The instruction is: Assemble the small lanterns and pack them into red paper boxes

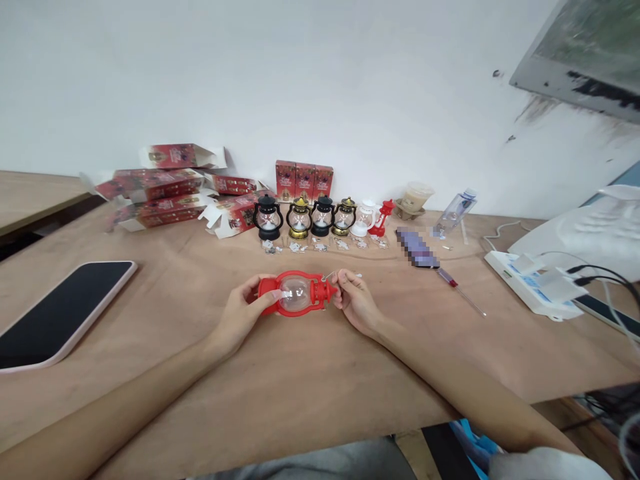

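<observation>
A small red toy lantern (299, 293) with a clear globe lies on its side above the wooden table (300, 387), held between both hands. My left hand (246, 312) grips its base and globe. My right hand (356, 301) pinches the thin wire handle at the lantern's top end. Behind them stands a row of several little lanterns (320, 217): black, gold, white and one red (381, 219), with small clear packets (320, 246) laid in front.
Red cartons (165, 193) are piled at the back left, three upright boxes (304, 180) behind the row. A phone (55, 313) lies at left. A red-handled screwdriver (460, 291), a clear bottle (454, 212), a cup (414, 199) and a white power strip with cables (535, 287) are at right.
</observation>
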{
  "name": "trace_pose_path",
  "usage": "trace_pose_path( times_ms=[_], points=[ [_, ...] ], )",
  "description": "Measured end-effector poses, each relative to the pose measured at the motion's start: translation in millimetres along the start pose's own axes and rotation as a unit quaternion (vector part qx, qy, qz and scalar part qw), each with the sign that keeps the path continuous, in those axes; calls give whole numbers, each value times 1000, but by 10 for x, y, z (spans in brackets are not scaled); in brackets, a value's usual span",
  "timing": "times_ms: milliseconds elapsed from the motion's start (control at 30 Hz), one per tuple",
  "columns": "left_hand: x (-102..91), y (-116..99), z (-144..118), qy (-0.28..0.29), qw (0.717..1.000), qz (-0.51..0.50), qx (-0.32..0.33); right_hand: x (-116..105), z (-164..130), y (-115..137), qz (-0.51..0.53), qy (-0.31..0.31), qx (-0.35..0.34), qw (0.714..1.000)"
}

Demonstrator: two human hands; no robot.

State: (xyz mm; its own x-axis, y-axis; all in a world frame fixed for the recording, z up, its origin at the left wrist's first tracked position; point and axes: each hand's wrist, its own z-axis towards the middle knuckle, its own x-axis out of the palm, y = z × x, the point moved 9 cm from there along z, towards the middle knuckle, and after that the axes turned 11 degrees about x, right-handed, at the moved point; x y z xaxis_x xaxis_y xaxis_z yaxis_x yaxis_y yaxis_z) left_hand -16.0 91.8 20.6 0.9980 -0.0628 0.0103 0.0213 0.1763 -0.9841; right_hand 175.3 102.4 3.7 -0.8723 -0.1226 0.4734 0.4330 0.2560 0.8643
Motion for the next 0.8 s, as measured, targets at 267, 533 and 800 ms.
trace_pose_path(
  times_ms=[267, 533, 800],
  points=[
    [16, -77, -17, 21, 998, 37, 35, 33, 1, 9, -22, 5, 9, 1000],
    [7, -172, -29, 10, 997, 53, 57, 24, 10, 6, -34, 7, 14, 999],
    [25, -214, -53, 2, 996, 55, 72, -54, 42, 17, -22, -24, 15, 999]
  ],
)
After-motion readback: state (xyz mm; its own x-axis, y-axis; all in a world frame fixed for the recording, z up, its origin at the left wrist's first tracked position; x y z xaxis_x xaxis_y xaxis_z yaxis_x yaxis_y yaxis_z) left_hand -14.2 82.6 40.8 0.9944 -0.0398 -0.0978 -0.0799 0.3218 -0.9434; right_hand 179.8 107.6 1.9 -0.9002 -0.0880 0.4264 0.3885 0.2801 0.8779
